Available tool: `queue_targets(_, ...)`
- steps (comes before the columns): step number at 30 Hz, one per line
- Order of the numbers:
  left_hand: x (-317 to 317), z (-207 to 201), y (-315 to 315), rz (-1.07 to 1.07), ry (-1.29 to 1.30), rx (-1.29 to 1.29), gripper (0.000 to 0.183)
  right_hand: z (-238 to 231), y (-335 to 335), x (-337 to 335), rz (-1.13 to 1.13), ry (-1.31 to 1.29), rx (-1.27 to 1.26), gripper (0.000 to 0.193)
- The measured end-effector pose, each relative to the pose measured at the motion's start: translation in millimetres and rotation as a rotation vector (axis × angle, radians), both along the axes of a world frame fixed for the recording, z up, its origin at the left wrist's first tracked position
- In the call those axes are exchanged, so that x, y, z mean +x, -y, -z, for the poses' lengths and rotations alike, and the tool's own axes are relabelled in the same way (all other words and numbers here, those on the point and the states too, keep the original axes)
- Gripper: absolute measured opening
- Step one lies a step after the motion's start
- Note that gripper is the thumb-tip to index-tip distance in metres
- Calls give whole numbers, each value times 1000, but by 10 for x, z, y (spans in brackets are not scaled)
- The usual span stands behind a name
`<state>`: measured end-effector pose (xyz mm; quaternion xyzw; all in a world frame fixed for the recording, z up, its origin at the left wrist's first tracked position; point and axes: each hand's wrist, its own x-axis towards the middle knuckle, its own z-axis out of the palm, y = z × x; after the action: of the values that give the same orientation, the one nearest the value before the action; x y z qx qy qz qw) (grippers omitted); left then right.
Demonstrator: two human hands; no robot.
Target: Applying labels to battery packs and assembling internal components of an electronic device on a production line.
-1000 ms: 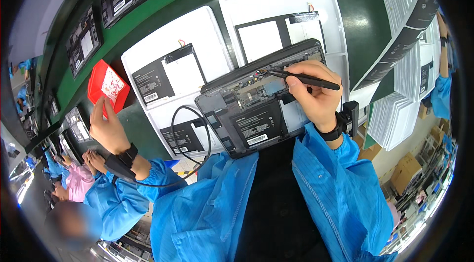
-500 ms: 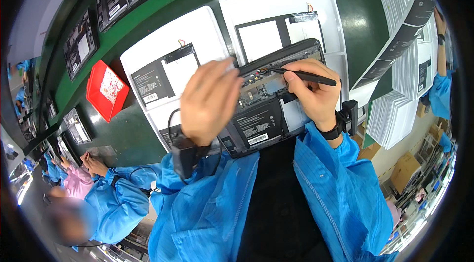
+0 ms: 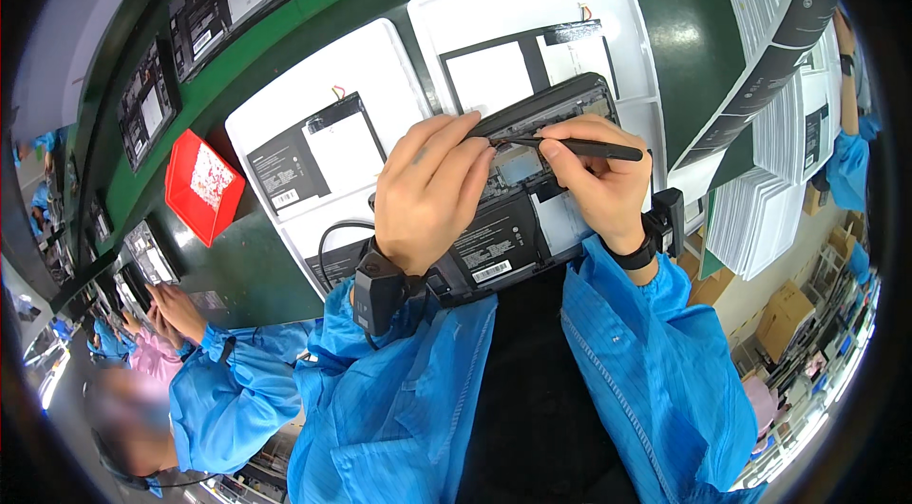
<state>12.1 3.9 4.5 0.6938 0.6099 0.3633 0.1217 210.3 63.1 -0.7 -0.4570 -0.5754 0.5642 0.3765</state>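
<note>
Under my left hand [image 3: 426,192], whose grip I cannot tell, lies an opened tablet [image 3: 502,227]; my right hand [image 3: 602,183] pinches black tweezers [image 3: 608,151].

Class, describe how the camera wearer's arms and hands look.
Both sleeves are blue and striped. The left hand and right hand are ungloved; each wrist wears a black strap with a boxy unit. A black cable loops by the left wrist.
</note>
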Motion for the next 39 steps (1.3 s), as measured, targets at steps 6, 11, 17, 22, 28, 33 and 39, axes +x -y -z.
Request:
queue_targets(6,15,-41,96,-48,41,-21,18,-48,52,-38,-11,27,12,15)
queue_targets(11,30,-46,117,-80,60,-52,17,-66,50,-57,-13,60,37,15)
queue_targets(17,49,-22,116,-106,60,-41,17,-116,26,-79,-28,131,83,16)
queue_targets(22,48,-46,96,-144,77,-94,19,-134,10,-73,-50,164,115,17)
queue_targets(28,41,-60,95,-183,92,-184,18,-133,22,-73,-51,194,114,16)
queue_targets(33,14,-72,99,-178,114,-204,18,-131,30,-86,-61,200,146,16)
queue_targets(39,-47,-82,187,23,-155,1,28,-133,30,-88,-87,210,247,15)
